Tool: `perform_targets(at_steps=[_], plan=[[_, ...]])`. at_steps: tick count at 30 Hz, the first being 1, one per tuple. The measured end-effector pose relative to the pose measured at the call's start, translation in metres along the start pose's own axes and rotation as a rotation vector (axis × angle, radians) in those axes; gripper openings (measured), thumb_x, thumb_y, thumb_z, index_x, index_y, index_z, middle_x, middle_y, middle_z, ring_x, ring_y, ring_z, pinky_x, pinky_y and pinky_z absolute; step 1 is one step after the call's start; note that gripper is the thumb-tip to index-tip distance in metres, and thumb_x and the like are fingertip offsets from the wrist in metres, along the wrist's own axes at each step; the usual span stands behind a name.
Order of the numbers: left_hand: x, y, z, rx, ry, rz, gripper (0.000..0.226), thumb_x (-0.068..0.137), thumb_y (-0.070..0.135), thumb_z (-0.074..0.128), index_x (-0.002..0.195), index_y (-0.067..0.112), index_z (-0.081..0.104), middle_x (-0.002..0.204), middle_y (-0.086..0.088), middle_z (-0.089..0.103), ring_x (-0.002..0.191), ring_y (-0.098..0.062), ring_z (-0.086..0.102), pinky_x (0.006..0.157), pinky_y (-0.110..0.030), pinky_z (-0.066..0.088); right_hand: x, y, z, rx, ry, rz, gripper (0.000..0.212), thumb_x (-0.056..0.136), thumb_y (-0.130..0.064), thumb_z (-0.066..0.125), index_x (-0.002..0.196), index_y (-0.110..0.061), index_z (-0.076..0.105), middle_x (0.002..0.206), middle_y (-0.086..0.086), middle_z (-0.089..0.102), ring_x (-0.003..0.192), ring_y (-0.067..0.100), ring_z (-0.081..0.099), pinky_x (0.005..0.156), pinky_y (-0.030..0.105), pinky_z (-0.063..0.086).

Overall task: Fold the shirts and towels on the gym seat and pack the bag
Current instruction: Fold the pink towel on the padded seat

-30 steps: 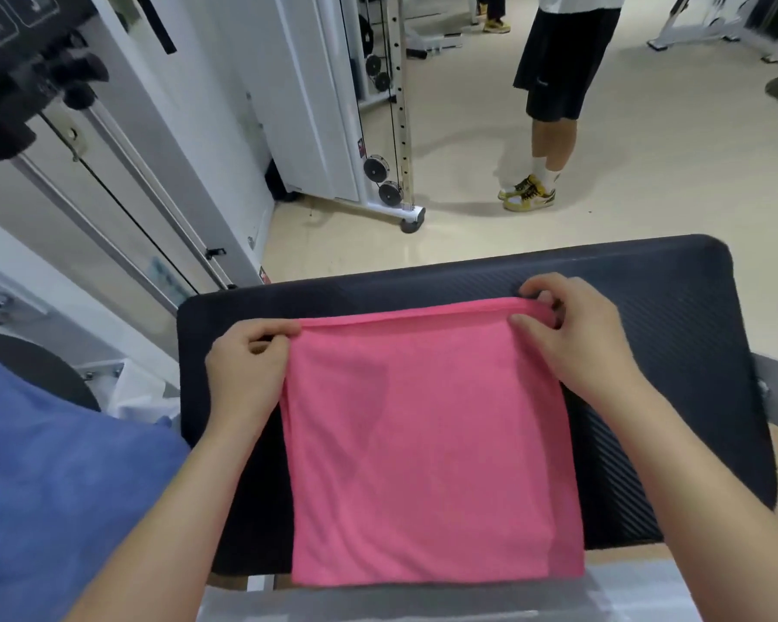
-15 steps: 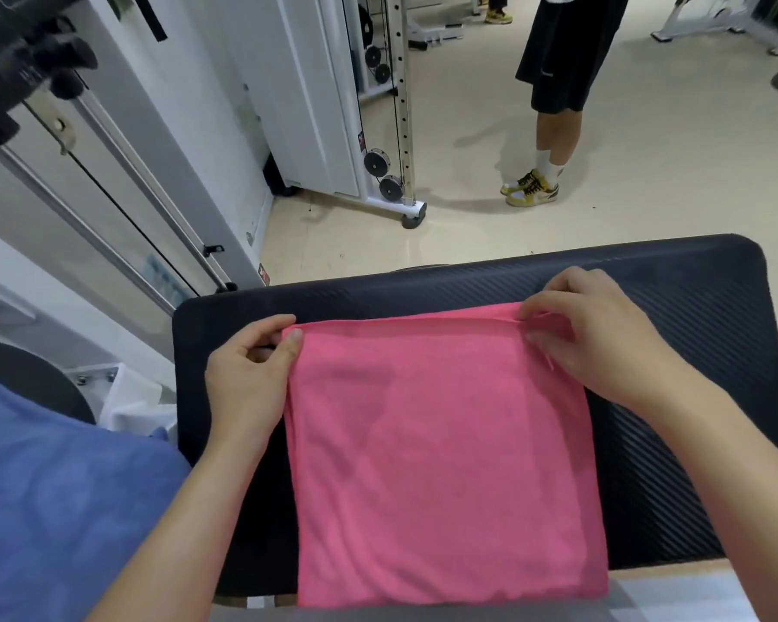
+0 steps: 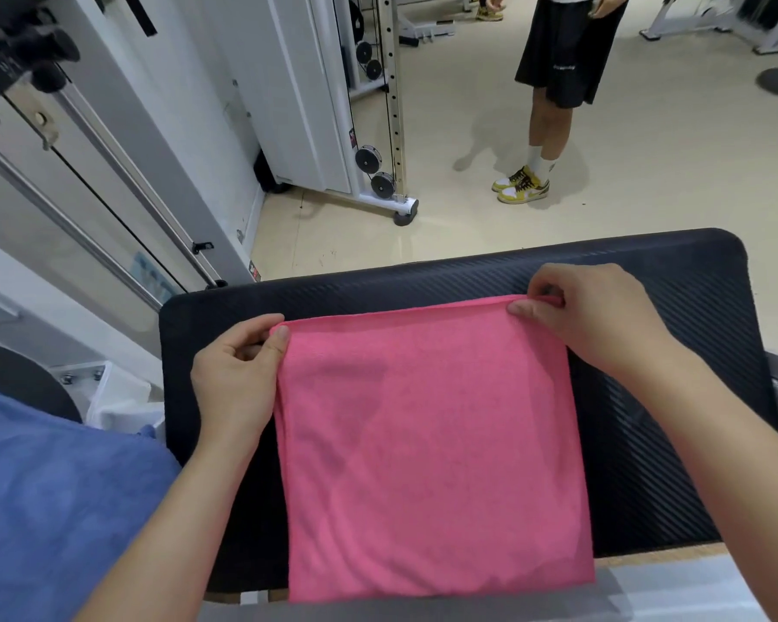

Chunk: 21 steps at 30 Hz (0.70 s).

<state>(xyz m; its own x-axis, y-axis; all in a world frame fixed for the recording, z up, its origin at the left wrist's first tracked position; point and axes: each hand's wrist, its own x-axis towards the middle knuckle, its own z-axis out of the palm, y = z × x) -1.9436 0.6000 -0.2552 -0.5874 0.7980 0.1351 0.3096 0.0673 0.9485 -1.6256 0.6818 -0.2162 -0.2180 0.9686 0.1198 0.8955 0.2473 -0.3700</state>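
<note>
Squarely on the black gym seat (image 3: pixel 674 280) lies a pink towel (image 3: pixel 427 442), folded into a flat, nearly square panel. Its folded far edge runs across the 12 o'clock side. Its near edge, at 6 o'clock, hangs just past the seat's front lip.

At the towel's 10 o'clock corner the left hand (image 3: pixel 234 379) pinches the fabric: the thumb lies on top of the corner and the fingers are curled in behind the edge. At the 2 o'clock corner the right hand (image 3: pixel 598 325) pinches the far edge between its thumb and bent fingers, and a small roll of pink shows above the knuckles. Both forearms reach in from the 6 o'clock side, one along each side of the towel. The cloth between the hands lies smooth, with only a faint shadowed patch near the left hand.

Outward from the seat, at 8 o'clock, a blue cloth (image 3: pixel 55 509) fills the lower left corner. A white cable machine (image 3: pixel 297 105) with black pulleys stands at 11 o'clock on the pale floor (image 3: pixel 670 163). At 1 o'clock a bystander in black shorts (image 3: pixel 562 51) and yellow sneakers (image 3: pixel 522 188) stands well apart from the seat.
</note>
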Motion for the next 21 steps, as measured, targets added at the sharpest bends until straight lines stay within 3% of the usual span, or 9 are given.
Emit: perform_targets(at_steps=[4,8,10,14,18,21], plan=[[0.002,-0.004,-0.001,-0.009,-0.005,-0.004,0.024,0.083,0.016,0.075,0.087,0.04,0.072,0.086,0.013,0.073,0.08,-0.005,0.065,0.075,-0.019,0.048,0.002,0.007,0.0,0.172,-0.012,0.059,0.028,0.077,-0.05,0.073,0.078,-0.023,0.064,0.071,-0.01,0.06,0.07,0.011,0.056,0.063,0.032,0.045],[0.003,-0.005,-0.002,-0.031,-0.006,-0.017,0.024,0.083,0.015,0.074,0.087,0.039,0.072,0.086,0.016,0.074,0.082,-0.006,0.066,0.076,-0.019,0.048,-0.004,0.014,-0.007,0.233,-0.062,0.009,0.03,0.075,-0.027,0.081,0.101,-0.028,0.067,0.084,-0.009,0.056,0.072,0.007,0.053,0.069,0.021,0.042],[0.002,-0.005,-0.002,-0.031,-0.005,-0.017,0.024,0.084,0.015,0.074,0.087,0.039,0.072,0.086,0.016,0.074,0.082,-0.006,0.065,0.076,-0.019,0.048,-0.003,0.017,-0.006,0.194,-0.048,0.008,0.025,0.076,-0.021,0.08,0.097,-0.029,0.067,0.085,-0.01,0.053,0.073,0.006,0.052,0.067,0.016,0.037],[0.001,-0.004,-0.003,-0.014,-0.028,-0.007,0.025,0.084,0.014,0.074,0.088,0.038,0.072,0.088,0.011,0.073,0.079,-0.008,0.063,0.075,-0.019,0.048,-0.002,0.012,-0.003,0.135,-0.056,0.047,0.014,0.08,-0.021,0.075,0.076,-0.026,0.063,0.082,-0.009,0.052,0.072,0.006,0.048,0.066,0.028,0.037],[0.0,-0.001,-0.006,-0.016,-0.063,-0.013,0.026,0.083,0.01,0.073,0.089,0.035,0.072,0.088,0.008,0.072,0.075,-0.005,0.061,0.071,-0.012,0.048,-0.006,0.005,-0.005,0.116,-0.07,0.036,0.015,0.082,-0.018,0.069,0.075,-0.025,0.058,0.079,-0.01,0.059,0.078,0.014,0.056,0.073,0.039,0.049],[0.001,0.003,-0.009,-0.04,-0.078,-0.046,0.024,0.082,0.008,0.074,0.088,0.031,0.072,0.087,0.005,0.073,0.077,-0.003,0.065,0.072,-0.013,0.049,-0.006,0.004,-0.007,0.219,-0.084,0.059,0.018,0.079,-0.013,0.072,0.078,-0.023,0.057,0.08,-0.01,0.061,0.077,0.011,0.056,0.073,0.035,0.046]])
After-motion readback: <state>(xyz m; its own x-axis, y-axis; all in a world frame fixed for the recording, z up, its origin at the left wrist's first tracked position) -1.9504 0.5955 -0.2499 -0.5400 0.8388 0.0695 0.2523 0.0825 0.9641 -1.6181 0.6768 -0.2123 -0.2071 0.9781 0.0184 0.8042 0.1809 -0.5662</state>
